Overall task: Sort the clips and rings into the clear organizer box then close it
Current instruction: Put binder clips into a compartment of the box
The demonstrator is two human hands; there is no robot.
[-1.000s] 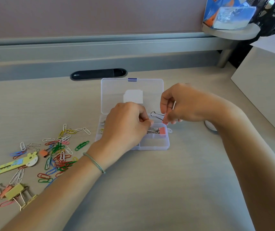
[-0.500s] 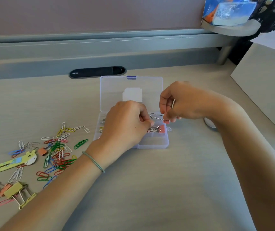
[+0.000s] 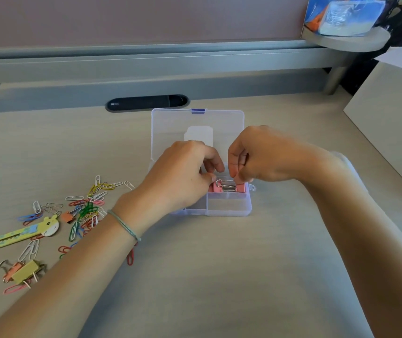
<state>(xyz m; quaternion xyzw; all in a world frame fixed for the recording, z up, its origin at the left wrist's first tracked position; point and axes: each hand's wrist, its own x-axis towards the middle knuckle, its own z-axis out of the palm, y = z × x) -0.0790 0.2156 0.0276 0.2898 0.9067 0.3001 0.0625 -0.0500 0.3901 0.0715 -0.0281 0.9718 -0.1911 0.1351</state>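
Label [image 3: 198,135] on organizer lid [image 3: 170,128]: blank, unreadable.

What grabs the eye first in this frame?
Both hands meet over the open clear organizer box mid-desk: the left hand and right hand work a pink binder clip into a right-side compartment. Next, the bright scatter of colored paper clips on the desk to the left, with a yellow giraffe-shaped ruler beside it.

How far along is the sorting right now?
Barely started. Pink binder clips sit in the open organizer box, where the left hand and right hand are working. Left: the paper clip pile, the yellow binder clip, then shutting the lid.
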